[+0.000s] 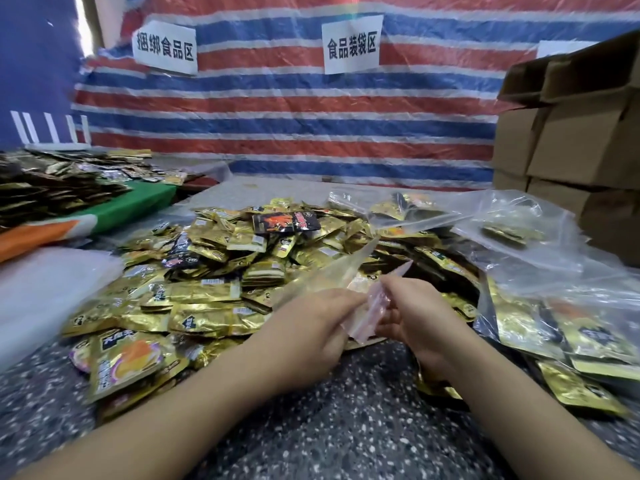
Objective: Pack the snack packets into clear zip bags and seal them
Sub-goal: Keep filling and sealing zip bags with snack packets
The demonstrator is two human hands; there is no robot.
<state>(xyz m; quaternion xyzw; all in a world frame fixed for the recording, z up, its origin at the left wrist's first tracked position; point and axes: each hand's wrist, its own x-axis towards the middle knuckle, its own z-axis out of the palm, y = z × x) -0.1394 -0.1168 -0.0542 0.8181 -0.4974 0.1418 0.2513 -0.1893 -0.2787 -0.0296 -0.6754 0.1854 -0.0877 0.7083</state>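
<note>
- Both forearms reach forward over the speckled floor (346,410), the hands meeting low in the middle of the view.
- The left hand (311,327) is knuckles-up, its fingers pinched on the near edge of an empty clear zip bag (349,271).
- The right hand (415,313) faces it, thumb and fingertips clamped on the same bag's mouth, where a pinkish zip strip shows.
- The bag is thin and see-through, rising from the hands and tilting away over the heap; whether its mouth is open or closed is too blurred to tell.
- A big pile of gold snack packets (221,271) lies just beyond the hands, mostly shiny gold foil with a few black packets (285,221) on top.
- An orange-printed packet (128,358) lies at the pile's near left edge.
- To the right, filled zip bags (561,323) hold gold packets; another clear bag (509,230) behind them holds only a few.
- Stacked cardboard boxes (571,140) stand at the far right, against a red, white and blue striped tarp (277,116) with two paper signs (351,46).
</note>
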